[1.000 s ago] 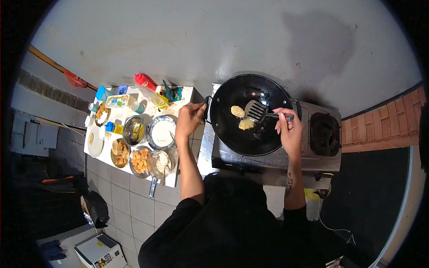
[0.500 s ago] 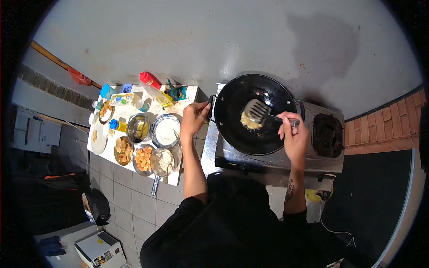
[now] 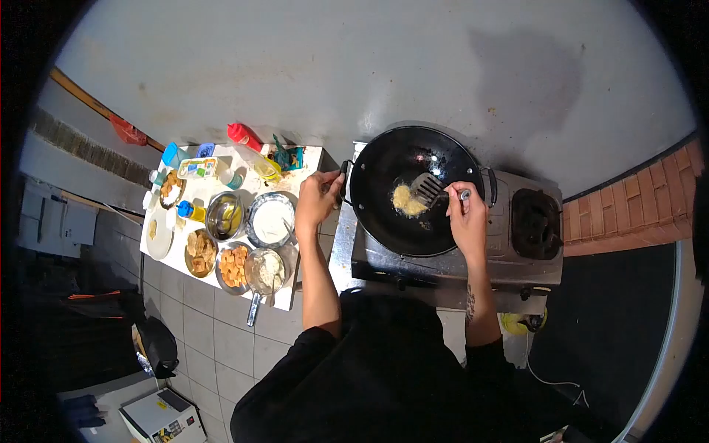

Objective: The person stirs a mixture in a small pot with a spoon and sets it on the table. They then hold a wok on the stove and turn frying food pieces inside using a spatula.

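Observation:
A black wok (image 3: 384, 225) stands on the stove (image 3: 473, 273). In it lie pale yellow fried pieces (image 3: 407, 200), close together left of the wok's middle. My right hand (image 3: 467, 214) is closed on a slotted spatula (image 3: 426, 190), whose blade touches the right side of these pieces. With its fingers closed, my left hand (image 3: 320, 198) grips the wok's left handle (image 3: 346, 181).
Left of the stove, a white table (image 3: 295, 177) holds a bowl of white batter (image 3: 270, 222), a plate of orange-brown cubes (image 3: 233, 266), a small pan (image 3: 264, 272), a metal bowl (image 3: 224, 216) and a red bottle (image 3: 242, 136). A second burner (image 3: 537, 224) is at the right.
The spatula blade has come off the top of the pieces to their right side. The two pieces, apart at first, now lie together. My left hand stays at the handle.

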Tool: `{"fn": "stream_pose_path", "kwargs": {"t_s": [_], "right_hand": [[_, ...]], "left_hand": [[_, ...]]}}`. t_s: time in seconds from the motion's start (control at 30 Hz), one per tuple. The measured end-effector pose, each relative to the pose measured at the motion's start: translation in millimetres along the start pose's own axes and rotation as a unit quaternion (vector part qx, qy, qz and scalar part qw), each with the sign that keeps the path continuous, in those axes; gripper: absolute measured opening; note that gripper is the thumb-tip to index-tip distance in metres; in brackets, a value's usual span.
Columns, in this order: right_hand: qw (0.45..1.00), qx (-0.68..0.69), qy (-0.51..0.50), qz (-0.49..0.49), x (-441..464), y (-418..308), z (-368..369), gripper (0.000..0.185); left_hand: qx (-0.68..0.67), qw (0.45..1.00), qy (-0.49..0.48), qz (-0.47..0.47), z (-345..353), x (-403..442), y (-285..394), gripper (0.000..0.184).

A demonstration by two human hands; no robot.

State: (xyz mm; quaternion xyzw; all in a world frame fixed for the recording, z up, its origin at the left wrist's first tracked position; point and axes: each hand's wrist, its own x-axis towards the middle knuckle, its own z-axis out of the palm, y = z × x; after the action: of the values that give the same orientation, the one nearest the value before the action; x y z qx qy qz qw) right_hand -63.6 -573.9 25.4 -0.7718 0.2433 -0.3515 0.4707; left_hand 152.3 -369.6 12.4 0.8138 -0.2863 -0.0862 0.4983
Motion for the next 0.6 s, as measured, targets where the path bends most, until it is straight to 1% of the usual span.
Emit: {"fn": "stream_pose_path", "kwargs": {"t_s": [0.07, 0.13, 0.23, 0.3, 0.33, 0.4, 0.53, 0.6], "right_hand": [[1.000, -0.007, -0.011, -0.008, 3, -1, 3, 0.008], [0.999, -0.006, -0.012, -0.036, 6, -6, 6, 0.008], [0.999, 0.021, -0.019, -0.027, 5, -13, 8, 0.007], [0.999, 0.042, -0.020, -0.027, 4, -16, 9, 0.007], [0.998, 0.061, -0.019, -0.026, 3, -17, 9, 0.007], [0.998, 0.063, -0.025, -0.019, 1, -22, 9, 0.006], [0.995, 0.084, -0.051, -0.009, -8, -37, 8, 0.005], [0.994, 0.098, -0.052, -0.009, -12, -42, 10, 0.004]], "left_hand": [[0.007, 1.000, 0.003, 0.009, -2, -1, -2, 0.031], [0.014, 1.000, 0.007, 0.017, -4, -1, -3, 0.031], [-0.002, 1.000, 0.007, 0.008, -9, -4, 2, 0.032], [0.021, 0.997, -0.020, -0.069, -14, -5, 7, 0.032], [0.022, 0.997, -0.020, -0.069, -15, -5, 3, 0.032], [0.036, 0.998, -0.005, -0.042, -15, -5, -3, 0.031], [0.020, 0.997, -0.012, -0.074, -17, -8, 0, 0.032], [0.008, 1.000, 0.019, 0.003, -15, -7, -7, 0.032]]}}
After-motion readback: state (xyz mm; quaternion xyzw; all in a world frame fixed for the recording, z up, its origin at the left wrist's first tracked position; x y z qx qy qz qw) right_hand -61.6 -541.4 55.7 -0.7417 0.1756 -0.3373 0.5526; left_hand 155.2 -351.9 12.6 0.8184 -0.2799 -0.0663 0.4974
